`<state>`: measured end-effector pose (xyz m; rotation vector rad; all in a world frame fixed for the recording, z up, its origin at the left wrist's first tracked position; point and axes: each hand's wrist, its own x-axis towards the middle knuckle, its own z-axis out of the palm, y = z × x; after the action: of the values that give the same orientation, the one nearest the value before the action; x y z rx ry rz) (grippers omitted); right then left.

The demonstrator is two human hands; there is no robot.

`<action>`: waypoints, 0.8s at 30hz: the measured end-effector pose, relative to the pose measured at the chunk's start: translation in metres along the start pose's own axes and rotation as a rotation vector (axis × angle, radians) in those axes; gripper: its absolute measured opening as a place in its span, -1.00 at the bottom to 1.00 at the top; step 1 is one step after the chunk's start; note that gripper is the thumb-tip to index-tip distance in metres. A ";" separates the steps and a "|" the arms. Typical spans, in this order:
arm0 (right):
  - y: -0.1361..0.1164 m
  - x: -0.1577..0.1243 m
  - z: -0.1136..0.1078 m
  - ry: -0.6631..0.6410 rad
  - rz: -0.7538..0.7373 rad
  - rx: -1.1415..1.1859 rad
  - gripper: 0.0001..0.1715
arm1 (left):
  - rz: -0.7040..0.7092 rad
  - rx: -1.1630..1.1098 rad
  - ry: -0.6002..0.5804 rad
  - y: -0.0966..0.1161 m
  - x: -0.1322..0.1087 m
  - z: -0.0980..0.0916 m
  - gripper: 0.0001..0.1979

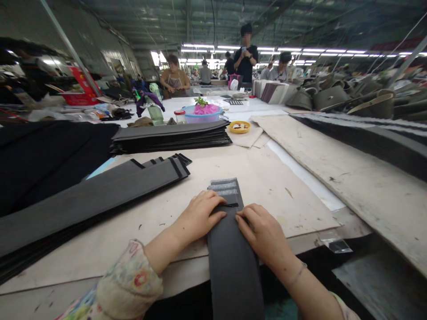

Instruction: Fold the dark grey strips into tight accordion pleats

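Note:
A long dark grey fabric panel (230, 262) runs from the table toward me, with light grey fuzzy bands (223, 186) across its far end. Across it, just below the bands, lies a short, narrow black strip (231, 205). My left hand (204, 212) rests over the panel's left edge, its fingertips closed at the near end of the black strip. On the opposite side, my right hand (262, 229) has its fingers curled and pinched at the panel's right edge, close to the strip's other end. The undersides of both hands are hidden.
Stacked dark grey panels (100, 195) lie at the left, with another stack (173, 135) behind. A yellow dish (239, 127), a blue basin (203, 116) with pink contents and a red-lidded jar (180, 117) stand farther back. A pale board (333, 169) lies right. Several people work beyond.

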<state>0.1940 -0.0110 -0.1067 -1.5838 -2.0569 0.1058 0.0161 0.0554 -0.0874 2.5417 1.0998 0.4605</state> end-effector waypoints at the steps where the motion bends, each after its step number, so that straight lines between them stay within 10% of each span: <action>1: 0.000 0.001 -0.001 -0.005 -0.004 -0.004 -0.89 | -0.012 -0.042 0.006 -0.003 -0.002 -0.001 -0.77; 10: -0.006 0.024 0.004 -0.025 -0.148 -0.029 -0.63 | -0.033 -0.130 0.085 -0.008 -0.010 0.002 -0.79; 24: -0.019 0.032 0.006 -0.147 -0.272 -0.221 -0.83 | 0.047 0.029 0.041 -0.005 -0.015 -0.001 -0.88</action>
<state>0.1694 0.0142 -0.0936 -1.4381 -2.4499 -0.1115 0.0033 0.0476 -0.0907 2.5993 1.0703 0.5142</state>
